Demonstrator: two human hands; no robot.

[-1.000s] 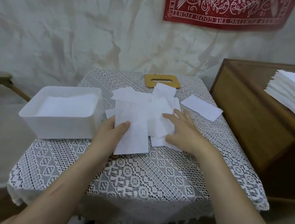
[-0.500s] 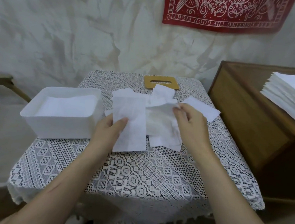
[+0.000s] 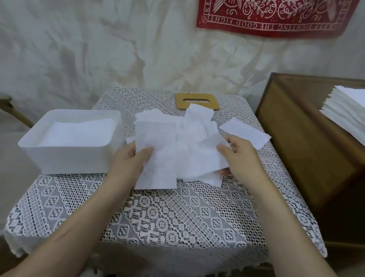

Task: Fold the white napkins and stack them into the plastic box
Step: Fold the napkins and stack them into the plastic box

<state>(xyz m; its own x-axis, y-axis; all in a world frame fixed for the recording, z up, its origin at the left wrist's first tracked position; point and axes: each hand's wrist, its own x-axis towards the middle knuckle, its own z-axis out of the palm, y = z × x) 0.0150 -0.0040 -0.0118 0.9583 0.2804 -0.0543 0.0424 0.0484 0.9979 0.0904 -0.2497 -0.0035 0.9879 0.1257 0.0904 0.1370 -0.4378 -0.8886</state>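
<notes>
Head view. A folded white napkin [image 3: 159, 160] is pinched at its left edge by the left hand [image 3: 128, 161], thumb on top. A looser napkin [image 3: 206, 156] of the pile [image 3: 197, 124] is gripped by the right hand [image 3: 242, 162] (fingers curled beneath it). The plastic box [image 3: 69, 163], holding stacked napkins [image 3: 78, 133], is seen just left of the pile on the lace-covered table [image 3: 170, 221].

A white lace tablecloth [image 3: 170, 221] covers the small table in front of me and hangs over its near edge. At the far side a flat wooden lid [image 3: 178, 103] with a slot lies on it. A brown wooden cabinet [image 3: 298, 144] stands just to my right. On the crumpled white wall covering [image 3: 75, 40] hangs a red patterned banner [image 3: 276, 14] with its lettering upside down.
</notes>
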